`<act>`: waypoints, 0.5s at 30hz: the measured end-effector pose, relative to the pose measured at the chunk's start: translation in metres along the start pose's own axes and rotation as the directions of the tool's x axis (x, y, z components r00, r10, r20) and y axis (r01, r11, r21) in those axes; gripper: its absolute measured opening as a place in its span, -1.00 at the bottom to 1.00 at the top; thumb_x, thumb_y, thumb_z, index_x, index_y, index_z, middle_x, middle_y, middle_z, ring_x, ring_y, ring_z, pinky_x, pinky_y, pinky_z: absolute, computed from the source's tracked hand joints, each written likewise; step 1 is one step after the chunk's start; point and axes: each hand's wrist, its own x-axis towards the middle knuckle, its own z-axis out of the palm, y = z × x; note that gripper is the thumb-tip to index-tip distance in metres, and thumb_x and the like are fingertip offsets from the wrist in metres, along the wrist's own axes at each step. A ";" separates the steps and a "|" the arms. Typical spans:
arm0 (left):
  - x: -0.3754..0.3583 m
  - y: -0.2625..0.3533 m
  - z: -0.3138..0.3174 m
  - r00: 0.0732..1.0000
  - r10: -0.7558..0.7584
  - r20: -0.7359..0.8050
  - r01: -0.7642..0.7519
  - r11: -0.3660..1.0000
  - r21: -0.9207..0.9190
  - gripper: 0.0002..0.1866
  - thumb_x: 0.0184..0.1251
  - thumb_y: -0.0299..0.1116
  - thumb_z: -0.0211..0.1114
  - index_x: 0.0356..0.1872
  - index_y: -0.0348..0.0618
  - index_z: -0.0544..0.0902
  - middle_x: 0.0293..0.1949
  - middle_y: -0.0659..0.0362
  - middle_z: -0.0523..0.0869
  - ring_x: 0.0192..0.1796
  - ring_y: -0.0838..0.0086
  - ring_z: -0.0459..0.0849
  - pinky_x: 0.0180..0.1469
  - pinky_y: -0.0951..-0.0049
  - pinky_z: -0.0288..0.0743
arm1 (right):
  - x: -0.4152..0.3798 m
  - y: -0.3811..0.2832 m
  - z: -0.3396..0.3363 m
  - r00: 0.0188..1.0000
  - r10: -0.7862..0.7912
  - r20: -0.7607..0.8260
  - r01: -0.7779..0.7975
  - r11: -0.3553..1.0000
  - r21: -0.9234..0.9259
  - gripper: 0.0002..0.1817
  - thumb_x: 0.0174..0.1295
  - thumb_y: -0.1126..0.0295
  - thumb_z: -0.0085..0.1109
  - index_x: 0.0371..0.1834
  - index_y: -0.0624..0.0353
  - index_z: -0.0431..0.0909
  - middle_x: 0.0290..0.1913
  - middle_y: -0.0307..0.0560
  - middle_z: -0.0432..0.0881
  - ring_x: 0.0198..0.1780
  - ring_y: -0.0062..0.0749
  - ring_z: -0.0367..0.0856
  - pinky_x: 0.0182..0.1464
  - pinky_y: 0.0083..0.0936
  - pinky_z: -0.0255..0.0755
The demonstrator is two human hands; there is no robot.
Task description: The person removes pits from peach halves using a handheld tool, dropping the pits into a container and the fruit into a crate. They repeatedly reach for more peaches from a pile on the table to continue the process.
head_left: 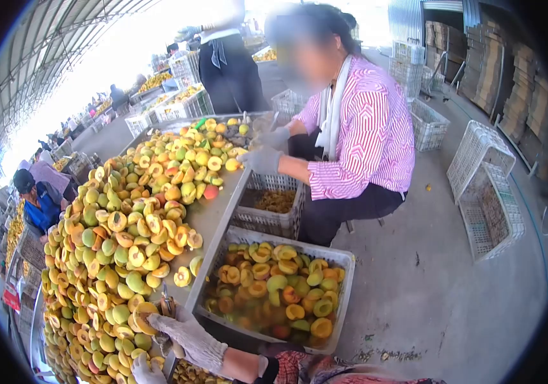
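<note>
My right hand (187, 336), in a pale knit glove, is closed around a small metal-tipped hand tool (167, 302) pointing up past the fingers. Its outstretched finger lies against a cut peach half (143, 317). Lower down, at the bottom edge, my gloved left hand (148, 371) shows only in part among the fruit, its fingers bent; what they hold is hidden. A large heap of peaches (123, 240), many halved with hollow centres, covers the metal table (212, 224) around both hands. Right of my right hand stands a grey crate (344, 281) of peach halves in cloudy liquid.
Across the table's corner sits a co-worker (363, 128) in a striped top, gloved hands (266, 152) at the heap. Below them is a crate (296, 217) with brown scraps. Empty crates (488, 192) lie on the floor at right. Another person (43, 198) works at far left.
</note>
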 end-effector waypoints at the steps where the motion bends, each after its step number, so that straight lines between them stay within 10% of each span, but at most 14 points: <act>1: 0.002 0.006 -0.003 1.000 0.010 0.008 -0.010 1.000 0.014 -0.56 0.16 -0.22 0.41 -0.01 -0.32 0.64 -0.06 -0.14 0.68 0.00 0.03 0.63 0.08 0.23 0.49 | 0.002 0.004 -0.001 1.000 -0.004 -0.010 0.005 1.000 0.009 -0.62 0.33 0.30 0.19 0.15 0.13 0.37 -0.25 -0.32 0.56 -0.41 -0.75 0.48 -0.50 -0.77 0.40; 8: 0.003 0.017 -0.011 0.994 -0.078 0.081 0.078 0.997 0.006 -0.56 0.19 -0.20 0.38 -0.01 -0.31 0.63 -0.07 -0.12 0.69 -0.03 0.05 0.64 0.04 0.25 0.50 | 0.016 0.024 -0.008 0.998 -0.056 -0.023 0.058 0.993 0.099 -0.53 0.32 0.29 0.21 0.21 0.20 0.34 -0.14 -0.26 0.57 -0.18 -0.64 0.52 -0.12 -0.70 0.45; 15: 0.002 0.003 -0.003 0.999 -0.016 0.051 0.014 0.999 0.043 -0.54 0.14 -0.22 0.43 0.01 -0.30 0.63 -0.05 -0.10 0.68 -0.02 0.08 0.64 0.05 0.27 0.51 | 0.003 0.004 -0.004 1.000 0.022 0.008 -0.022 1.000 -0.007 -0.60 0.32 0.27 0.21 0.13 0.18 0.37 -0.18 -0.30 0.56 -0.32 -0.74 0.46 -0.36 -0.76 0.41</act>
